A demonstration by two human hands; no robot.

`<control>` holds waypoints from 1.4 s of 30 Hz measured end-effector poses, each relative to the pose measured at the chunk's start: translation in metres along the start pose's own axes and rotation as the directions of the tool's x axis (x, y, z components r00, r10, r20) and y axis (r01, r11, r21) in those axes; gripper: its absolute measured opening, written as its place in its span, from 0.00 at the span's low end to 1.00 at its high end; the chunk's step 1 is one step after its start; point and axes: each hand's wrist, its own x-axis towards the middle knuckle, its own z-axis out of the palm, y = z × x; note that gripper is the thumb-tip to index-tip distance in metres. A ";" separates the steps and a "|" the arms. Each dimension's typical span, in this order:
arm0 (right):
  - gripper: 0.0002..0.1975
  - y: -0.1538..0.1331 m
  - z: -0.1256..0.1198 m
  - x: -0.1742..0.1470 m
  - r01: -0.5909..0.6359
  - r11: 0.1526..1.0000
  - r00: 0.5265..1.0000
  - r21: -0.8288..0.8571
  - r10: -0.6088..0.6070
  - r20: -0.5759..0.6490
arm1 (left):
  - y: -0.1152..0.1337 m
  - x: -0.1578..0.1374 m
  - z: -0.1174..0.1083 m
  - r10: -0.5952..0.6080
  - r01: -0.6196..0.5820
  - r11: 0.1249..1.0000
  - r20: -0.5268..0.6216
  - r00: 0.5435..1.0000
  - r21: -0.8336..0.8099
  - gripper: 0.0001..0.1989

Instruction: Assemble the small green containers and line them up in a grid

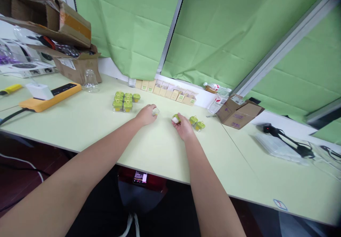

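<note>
My left hand (146, 115) is closed around a small clear box (155, 111) just above the table, its lid not on it. Between the fingers of my right hand (184, 127) is a green lid (176, 118), tipped so its whitish underside shows. Two lidded clear boxes (199, 125) with green tops stand close to the right of that hand. Over to the left of my left hand, several similar green-topped boxes (128, 105) stand in a tight group.
A row of small tan cartons (165, 90) lines the wall. Plastic bottles (217, 104) and a cardboard box (238, 113) stand right of it. Leftward are a glass jar (90, 81), an orange power strip (57, 94) and stacked cardboard boxes (76, 68). A phone (140, 177) lies below the table edge.
</note>
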 end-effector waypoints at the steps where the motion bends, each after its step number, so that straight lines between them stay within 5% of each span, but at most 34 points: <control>1: 0.13 0.001 0.000 -0.001 0.021 1.000 0.999 -0.017 -0.020 0.031 | -0.002 0.001 -0.002 -0.018 0.018 0.999 -0.013 1.000 0.038 0.23; 3: 0.17 0.001 0.001 -0.004 0.042 0.998 0.997 -0.049 -0.039 0.065 | 0.001 0.000 -0.008 0.014 -0.007 0.995 -0.074 0.997 0.103 0.25; 6: 0.17 0.001 0.003 -0.010 0.042 0.993 0.990 -0.107 -0.027 0.135 | 0.018 -0.006 -0.017 0.270 -0.252 0.959 -0.149 0.951 0.126 0.28; 8: 0.17 0.000 0.005 -0.015 0.021 0.990 0.973 -0.139 0.012 0.231 | 0.034 -0.014 -0.020 0.419 -0.414 0.908 -0.096 0.903 0.068 0.28; 11: 0.18 0.000 0.007 -0.020 -0.018 0.987 0.929 -0.159 0.076 0.363 | 0.054 -0.026 -0.018 0.499 -0.495 0.867 0.074 0.864 -0.057 0.27; 14: 0.19 0.000 0.008 -0.023 -0.025 0.985 0.908 -0.172 0.094 0.409 | 0.062 -0.031 -0.013 0.497 -0.476 0.865 0.139 0.857 -0.157 0.26; 27: 0.16 -0.009 0.007 -0.025 -0.042 0.952 0.851 -0.302 0.193 0.489 | 0.051 -0.024 0.003 0.417 -0.326 0.815 0.096 0.904 -0.479 0.23; 42: 0.08 -0.007 0.013 -0.021 -0.043 0.928 0.850 -0.369 0.229 0.475 | 0.057 -0.023 0.008 0.396 -0.265 0.798 0.140 0.908 -0.541 0.22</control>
